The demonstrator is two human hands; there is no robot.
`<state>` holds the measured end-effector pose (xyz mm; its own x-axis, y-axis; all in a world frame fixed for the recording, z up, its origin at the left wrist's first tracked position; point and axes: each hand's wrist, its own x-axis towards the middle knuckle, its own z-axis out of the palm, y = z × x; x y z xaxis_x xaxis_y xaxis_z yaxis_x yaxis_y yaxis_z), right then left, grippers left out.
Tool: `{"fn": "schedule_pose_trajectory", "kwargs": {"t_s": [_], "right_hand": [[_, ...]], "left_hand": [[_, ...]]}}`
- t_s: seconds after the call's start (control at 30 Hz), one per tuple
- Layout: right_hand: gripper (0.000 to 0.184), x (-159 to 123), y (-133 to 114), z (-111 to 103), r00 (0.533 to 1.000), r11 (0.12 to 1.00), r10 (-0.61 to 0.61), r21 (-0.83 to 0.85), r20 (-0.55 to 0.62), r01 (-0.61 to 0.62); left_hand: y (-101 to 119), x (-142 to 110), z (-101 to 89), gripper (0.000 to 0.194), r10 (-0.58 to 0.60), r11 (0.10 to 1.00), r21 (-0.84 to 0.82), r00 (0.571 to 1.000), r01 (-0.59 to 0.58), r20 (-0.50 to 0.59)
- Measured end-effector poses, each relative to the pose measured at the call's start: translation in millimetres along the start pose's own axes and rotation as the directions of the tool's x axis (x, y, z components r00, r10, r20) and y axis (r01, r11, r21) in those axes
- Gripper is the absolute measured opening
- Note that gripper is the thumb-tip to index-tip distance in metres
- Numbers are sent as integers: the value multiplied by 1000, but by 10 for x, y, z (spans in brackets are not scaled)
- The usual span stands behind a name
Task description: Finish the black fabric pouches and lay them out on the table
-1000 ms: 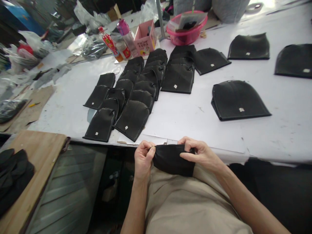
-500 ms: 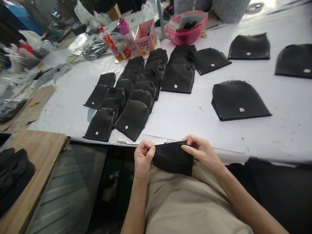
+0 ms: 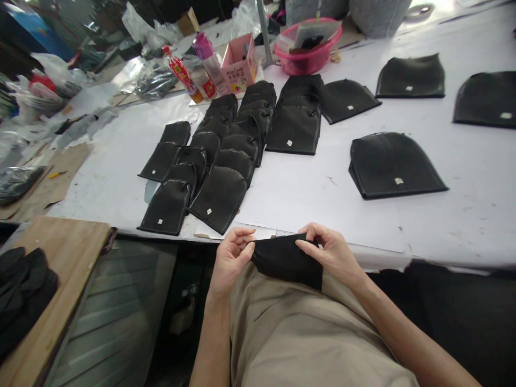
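Note:
A piece of black fabric is stretched between my two hands at the table's front edge, above my lap. My left hand pinches its left upper corner between thumb and fingers. On the other side, my right hand grips the upper edge near the right corner, thumb in front. The cloth's lower part hangs down against beige clothing. Beyond my hands, overlapping black pieces with small pale tags lie in rows on the white tabletop. One black piece lies by itself to the right.
More black pieces lie at the back right. A pink basin, a pink box and a red-labelled bottle stand at the back. On the left is a wooden board with dark cloth on it.
My left hand has shifted slightly left and its fingers have loosened and straightened a little. The fabric's upper edge is pulled straighter. My right hand keeps its hold.

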<state>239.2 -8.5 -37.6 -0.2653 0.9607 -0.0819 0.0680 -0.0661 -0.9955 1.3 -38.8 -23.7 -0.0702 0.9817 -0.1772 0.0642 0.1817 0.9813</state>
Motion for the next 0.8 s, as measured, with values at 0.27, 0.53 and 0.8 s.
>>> {"fn": "schedule_pose_trajectory", "kwargs": {"t_s": [0.27, 0.53, 0.8], "right_hand": [[23, 24, -126, 218, 992, 992, -91, -82, 86, 98], [16, 36, -130, -29, 911, 961, -221, -85, 347, 265], [22, -34, 5, -10, 953, 949, -204, -192, 223, 248]], "left_hand": [[411, 97, 179, 25, 139, 655, 636, 893, -408, 429], [231, 118, 245, 20, 32, 802, 539, 918, -259, 394], [197, 100, 216, 22, -59, 890, 442, 935, -109, 349]]}}
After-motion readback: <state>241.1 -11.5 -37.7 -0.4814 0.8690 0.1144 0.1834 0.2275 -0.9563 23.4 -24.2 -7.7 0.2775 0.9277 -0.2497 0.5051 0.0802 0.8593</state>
